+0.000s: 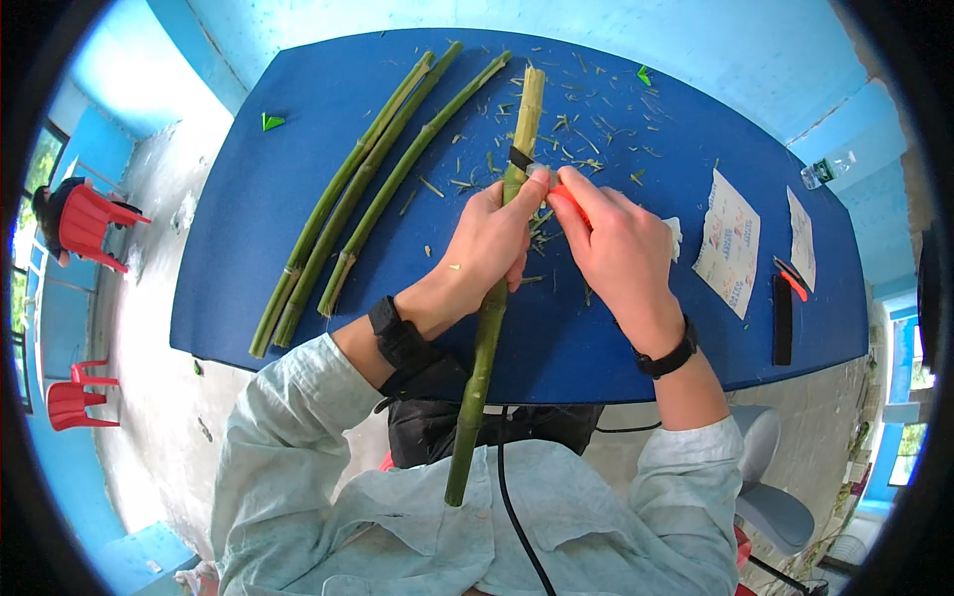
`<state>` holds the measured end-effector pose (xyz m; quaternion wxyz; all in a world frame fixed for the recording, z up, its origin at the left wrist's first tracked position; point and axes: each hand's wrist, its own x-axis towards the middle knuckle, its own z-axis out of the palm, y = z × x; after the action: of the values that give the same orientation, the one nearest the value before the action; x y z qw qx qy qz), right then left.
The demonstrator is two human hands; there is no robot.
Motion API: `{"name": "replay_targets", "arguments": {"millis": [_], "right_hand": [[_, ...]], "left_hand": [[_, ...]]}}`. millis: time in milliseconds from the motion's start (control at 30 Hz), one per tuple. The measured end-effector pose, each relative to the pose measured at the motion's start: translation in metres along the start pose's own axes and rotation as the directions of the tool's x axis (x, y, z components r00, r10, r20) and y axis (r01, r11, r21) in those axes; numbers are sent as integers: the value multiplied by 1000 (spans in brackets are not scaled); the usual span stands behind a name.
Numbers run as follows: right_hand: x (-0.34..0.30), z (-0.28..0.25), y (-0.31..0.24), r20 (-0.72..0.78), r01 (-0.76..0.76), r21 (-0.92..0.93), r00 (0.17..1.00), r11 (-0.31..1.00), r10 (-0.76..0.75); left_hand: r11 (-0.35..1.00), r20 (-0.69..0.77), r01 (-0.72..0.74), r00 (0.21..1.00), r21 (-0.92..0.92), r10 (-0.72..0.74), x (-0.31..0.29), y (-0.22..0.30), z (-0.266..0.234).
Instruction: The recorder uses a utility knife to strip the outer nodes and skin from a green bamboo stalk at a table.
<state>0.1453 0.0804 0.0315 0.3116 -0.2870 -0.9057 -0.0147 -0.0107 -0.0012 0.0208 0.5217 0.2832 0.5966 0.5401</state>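
Note:
A green sugarcane stalk [481,348] runs from my lap up over the table's near edge, its far end peeled to a pale yellow. My left hand [484,236] is wrapped round its middle, with the thumb up by the blade. In my right hand [624,246] is a utility knife [520,158] with an orange handle, mostly hidden by the fingers. Its dark blade lies across the stalk where the green skin meets the peeled part. Thin green peelings [581,129] are scattered around the peeled end.
Several green stalks [363,184] lie on the blue table [238,199] at left. Toward the right are printed paper sheets [730,243], a black strip [783,320], another orange-handled cutter [793,279] and a plastic bottle [828,169]. A black cable [507,487] hangs before me. Red chairs [87,226] stand far left.

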Motion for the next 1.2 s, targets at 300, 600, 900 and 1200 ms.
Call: {"name": "replay_targets", "arguments": {"millis": [300,600,900,1200], "right_hand": [[2,5,11,-52,-72,153,995,986,80],[0,2,13,240,-203,376,964,904,117],[1,2,29,300,-235,472,949,849,96],[2,-10,23,279,-157,330,958,931,63]], "left_hand": [[996,3,12,1000,-85,-12,-1,-2,-1],[966,-3,-47,999,-254,47,3,-12,0],[997,103,-26,994,-75,34,0,-5,-2],[998,104,-41,994,50,36,4,-13,-5]]}}
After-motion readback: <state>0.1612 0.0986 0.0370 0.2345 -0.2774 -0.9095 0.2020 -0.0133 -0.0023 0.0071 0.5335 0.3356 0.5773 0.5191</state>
